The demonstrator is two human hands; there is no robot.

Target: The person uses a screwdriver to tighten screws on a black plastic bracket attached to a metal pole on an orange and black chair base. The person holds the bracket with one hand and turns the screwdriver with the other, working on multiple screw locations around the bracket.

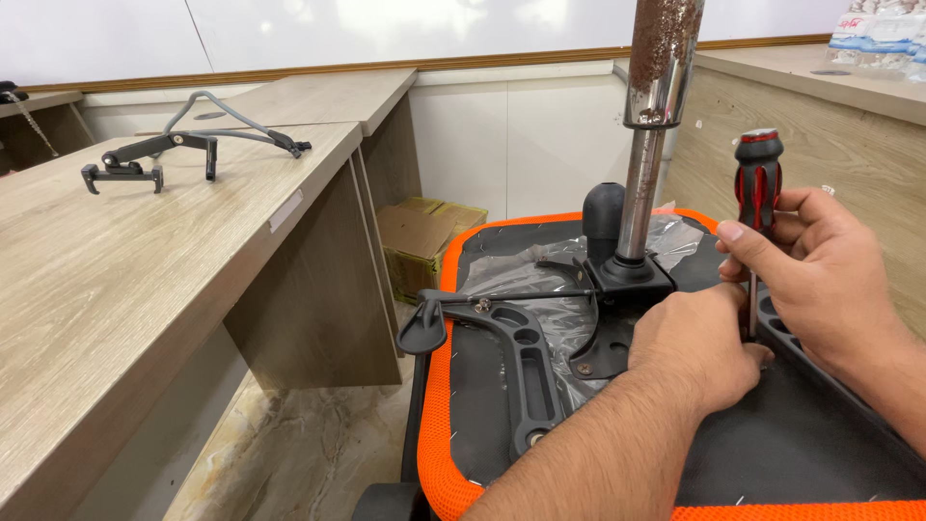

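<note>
An upturned office chair seat (439, 386) with orange mesh edging and a black underside lies in front of me. A black mechanism plate (627, 280) sits on it, with a chrome gas cylinder (641, 174) rising from it. My right hand (820, 270) holds a red-and-black screwdriver (758, 178) upright, tip down beside the plate. My left hand (699, 347) rests closed on the seat next to the screwdriver shaft, by the plate's edge. A black armrest bracket (526, 362) lies bolted on the seat's left side.
A wooden desk (116, 280) stands at the left with black and grey metal chair parts (164, 154) on it. A cardboard box (424, 236) sits on the floor beyond the seat. Another wooden counter (820, 106) at the right holds packed water bottles (883, 39).
</note>
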